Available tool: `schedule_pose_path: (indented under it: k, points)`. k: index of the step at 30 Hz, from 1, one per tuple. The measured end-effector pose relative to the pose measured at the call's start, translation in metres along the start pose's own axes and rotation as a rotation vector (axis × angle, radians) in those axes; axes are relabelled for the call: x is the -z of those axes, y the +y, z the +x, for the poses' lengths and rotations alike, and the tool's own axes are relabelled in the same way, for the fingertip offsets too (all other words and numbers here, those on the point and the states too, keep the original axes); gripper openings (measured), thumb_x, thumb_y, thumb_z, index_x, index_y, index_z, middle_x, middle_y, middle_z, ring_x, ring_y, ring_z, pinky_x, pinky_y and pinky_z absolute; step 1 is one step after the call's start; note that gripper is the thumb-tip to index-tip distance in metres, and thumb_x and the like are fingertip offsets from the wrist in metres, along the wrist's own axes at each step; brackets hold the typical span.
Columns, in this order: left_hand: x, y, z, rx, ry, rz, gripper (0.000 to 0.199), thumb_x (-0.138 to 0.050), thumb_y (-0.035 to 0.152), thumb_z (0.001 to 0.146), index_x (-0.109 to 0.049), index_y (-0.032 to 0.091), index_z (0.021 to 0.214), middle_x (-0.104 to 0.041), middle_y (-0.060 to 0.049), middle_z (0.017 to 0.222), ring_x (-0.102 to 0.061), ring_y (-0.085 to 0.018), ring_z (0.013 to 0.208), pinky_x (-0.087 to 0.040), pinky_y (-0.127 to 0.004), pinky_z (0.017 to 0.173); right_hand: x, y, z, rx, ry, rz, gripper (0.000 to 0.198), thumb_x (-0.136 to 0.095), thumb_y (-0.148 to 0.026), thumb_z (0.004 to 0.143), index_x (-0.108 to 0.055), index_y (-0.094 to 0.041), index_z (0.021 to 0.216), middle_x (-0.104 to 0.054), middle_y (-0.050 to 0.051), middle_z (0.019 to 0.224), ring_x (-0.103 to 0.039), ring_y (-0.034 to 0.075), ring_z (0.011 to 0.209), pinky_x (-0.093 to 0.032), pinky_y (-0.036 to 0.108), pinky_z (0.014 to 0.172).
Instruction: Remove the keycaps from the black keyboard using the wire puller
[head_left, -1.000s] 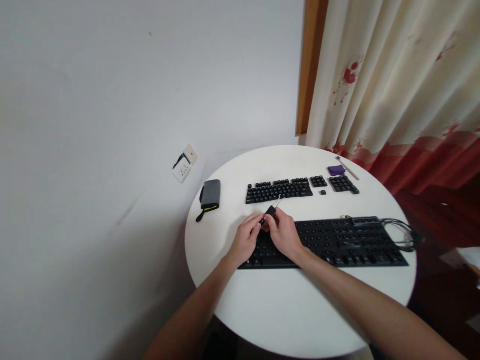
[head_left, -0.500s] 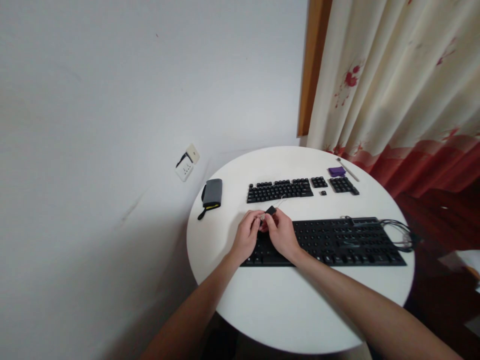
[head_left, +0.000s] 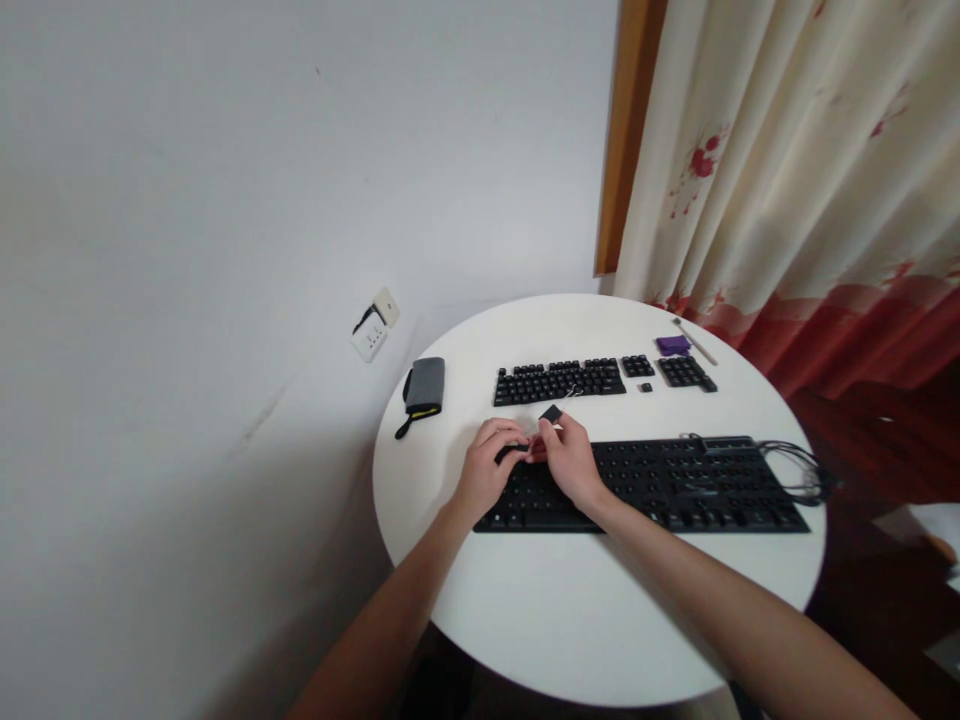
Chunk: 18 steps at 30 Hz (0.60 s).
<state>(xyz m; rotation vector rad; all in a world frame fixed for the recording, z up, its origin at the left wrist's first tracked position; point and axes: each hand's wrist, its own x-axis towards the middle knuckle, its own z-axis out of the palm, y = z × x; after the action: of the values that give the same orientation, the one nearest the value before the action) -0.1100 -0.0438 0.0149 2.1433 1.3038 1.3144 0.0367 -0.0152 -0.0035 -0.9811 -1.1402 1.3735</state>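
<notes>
The left hand (head_left: 482, 475) and right hand (head_left: 573, 465) hide part of the keyboard (head_left: 697, 488) at its left end. The left pinches a small black piece (head_left: 511, 451), its shape blurred; the right grasps a wire tool (head_left: 553, 413) by its black handle, above the keyboard's far edge. Since half a second ago, the hands have parted slightly, exposing more of the piece.

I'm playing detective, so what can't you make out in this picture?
In the head view:
Hidden by the left hand: most of the dark piece it holds.
Hidden by the right hand: part of the black-handled tool.
Hidden behind both hands: some of the keyboard.
Too small: letters on the loose keycaps.
Cut off by the top and right edges: the curtain.
</notes>
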Motion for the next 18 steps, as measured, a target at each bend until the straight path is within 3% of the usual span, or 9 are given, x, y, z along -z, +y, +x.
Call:
schedule_pose_path:
  k: [5,8,13,18]
  points:
    - [0.004,0.001,-0.002,-0.047,-0.088,-0.019,0.004,-0.063,0.023,0.088,-0.067,0.021,0.088,-0.072,-0.006,0.098,-0.063,-0.02,0.094,-0.051,-0.036,0.086,0.002,-0.003,0.001,-0.025,0.007,-0.032,0.027,-0.056,-0.046,0.086,-0.049,-0.02,0.083,-0.06,-0.002,0.056,-0.059,0.014,0.045,-0.052,0.026,0.045]
    - [0.008,-0.005,-0.001,0.091,0.005,-0.022,0.009,-0.067,0.027,0.086,-0.068,0.02,0.091,-0.072,-0.005,0.096,-0.065,-0.017,0.082,-0.052,-0.03,0.074,0.003,-0.005,0.001,-0.042,0.001,-0.003,0.028,-0.055,-0.047,0.087,-0.049,-0.02,0.084,-0.063,-0.001,0.06,-0.063,0.015,0.048,-0.053,0.026,0.047]
    - [0.019,-0.035,0.005,0.305,0.199,-0.002,0.02,-0.075,0.03,0.076,-0.074,0.018,0.093,-0.072,-0.005,0.094,-0.066,-0.016,0.077,-0.054,-0.028,0.072,0.005,-0.006,0.004,-0.055,0.012,0.02,0.028,-0.053,-0.047,0.088,-0.047,-0.019,0.087,-0.064,-0.001,0.061,-0.066,0.016,0.05,-0.054,0.025,0.048]
    - [0.029,-0.063,0.006,0.483,0.179,-0.059,0.032,-0.077,0.029,0.071,-0.074,0.015,0.1,-0.075,-0.008,0.092,-0.07,-0.02,0.079,-0.056,-0.031,0.074,0.006,-0.005,0.005,-0.049,-0.002,0.022,0.027,-0.053,-0.046,0.088,-0.046,-0.02,0.087,-0.063,-0.002,0.061,-0.065,0.015,0.05,-0.054,0.025,0.049]
